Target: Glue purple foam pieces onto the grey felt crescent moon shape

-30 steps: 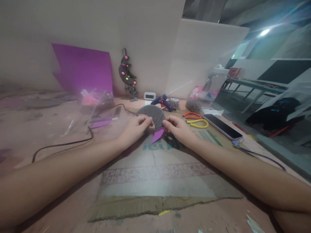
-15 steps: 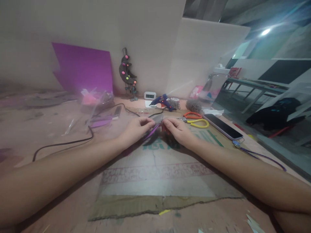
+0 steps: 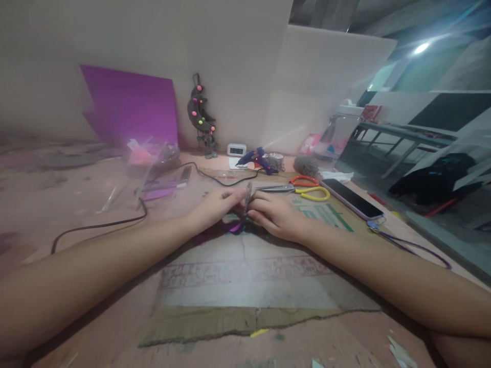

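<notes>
Both my hands meet over a flattened cardboard sheet (image 3: 245, 286) on the table. My left hand (image 3: 217, 207) and my right hand (image 3: 274, 214) pinch a small grey twine-wrapped crescent piece (image 3: 248, 194) between them; it is seen almost edge-on. A purple tip (image 3: 235, 228) of it shows below my fingers. The rest of the piece is hidden by my hands.
Orange and yellow scissors (image 3: 311, 188) and a phone (image 3: 352, 198) lie right of my hands. A blue glue gun (image 3: 256, 159), small clock (image 3: 236, 150), moon ornament (image 3: 200, 115) and purple sheet (image 3: 130, 107) stand at the back wall. A black cable (image 3: 115, 223) crosses the left.
The grey crescent piece, first held up facing me, has been turned edge-on and lowered onto the cardboard. My hands have come closer together, the right moving left and down.
</notes>
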Demonstrator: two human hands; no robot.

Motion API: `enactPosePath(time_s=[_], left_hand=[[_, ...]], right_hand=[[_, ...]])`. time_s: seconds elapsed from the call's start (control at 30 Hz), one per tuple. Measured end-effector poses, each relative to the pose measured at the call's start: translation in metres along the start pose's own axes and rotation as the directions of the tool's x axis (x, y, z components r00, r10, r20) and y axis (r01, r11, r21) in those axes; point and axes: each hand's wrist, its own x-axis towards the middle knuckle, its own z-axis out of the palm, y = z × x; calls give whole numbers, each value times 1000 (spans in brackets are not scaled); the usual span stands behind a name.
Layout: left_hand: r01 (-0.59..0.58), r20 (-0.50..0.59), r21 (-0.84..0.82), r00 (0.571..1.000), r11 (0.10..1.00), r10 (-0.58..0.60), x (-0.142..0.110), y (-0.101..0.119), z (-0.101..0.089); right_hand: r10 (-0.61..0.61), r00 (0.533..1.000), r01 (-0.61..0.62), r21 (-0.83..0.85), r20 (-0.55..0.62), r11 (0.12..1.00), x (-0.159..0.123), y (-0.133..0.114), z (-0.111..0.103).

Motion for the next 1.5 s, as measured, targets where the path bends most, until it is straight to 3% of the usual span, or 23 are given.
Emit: enactPosePath(time_s=[0.17, 0.33, 0.43, 0.53, 0.67, 0.8, 0.97, 1.23, 1.5], left_hand=[[-65, 28, 236, 998, 970, 60, -3, 4, 0], [-69, -7, 222, 997, 973, 72, -4, 4, 0], [-101, -168, 130, 978, 986, 122, -2, 5, -1], [-80, -304, 42, 949, 996, 89, -1, 9, -1], [-50, -291, -84, 956, 995, 24, -1, 11, 1], [-81, -280, -77, 958, 994, 57, 0, 6, 0], [-92, -279, -43, 957, 995, 77, 2, 2, -1], [-91, -328, -110, 943, 990, 50, 2, 6, 1], [-66, -360, -146, 933, 987, 9, 0, 12, 4]], right_hand=[[-78, 997, 79, -70, 17, 994, 1, -2, 1], [-29, 1000, 30, -70, 11, 997, 1, -4, 0], [73, 996, -74, -10, -52, 997, 1, -4, 0], [239, 962, -231, 71, -135, 970, 0, 0, 2], [416, 895, -394, 152, -164, 907, 0, 8, 5], [482, 864, -454, 188, -145, 871, 2, 16, 7], [499, 865, -483, 182, -51, 856, 3, 20, 10], [408, 899, -408, 34, -157, 912, 2, 18, 8], [441, 879, -438, 60, -183, 897, 2, 22, 8]])
